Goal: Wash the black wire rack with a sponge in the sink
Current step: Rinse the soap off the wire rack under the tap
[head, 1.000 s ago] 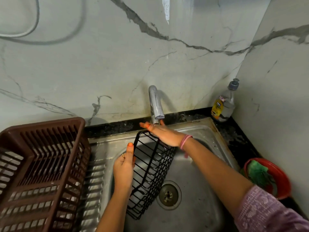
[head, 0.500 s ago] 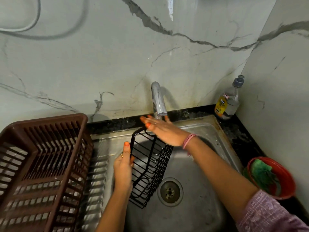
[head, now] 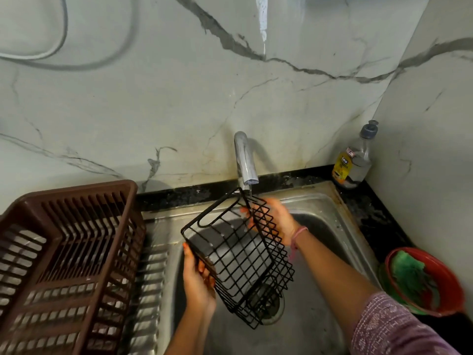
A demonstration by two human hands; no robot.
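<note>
The black wire rack [head: 238,254] is held tilted above the steel sink [head: 320,316], its open side facing me. My left hand [head: 198,278] grips its lower left edge. My right hand [head: 271,219] sits behind the rack's upper right side with fingers round the wires, just under the tap [head: 245,160], from which a thin trickle of water falls. The green sponge [head: 412,278] lies in a red bowl [head: 450,285] on the counter at the right, away from both hands.
A brown plastic dish basket [head: 64,265] stands on the draining board at the left. A dish soap bottle [head: 354,160] is in the back right corner. The drain [head: 271,303] shows beneath the rack. Marble walls close the back and right.
The rack has been turned and lifted, so its open side now faces up toward me. My right hand moved from lying over its top to behind its right side.
</note>
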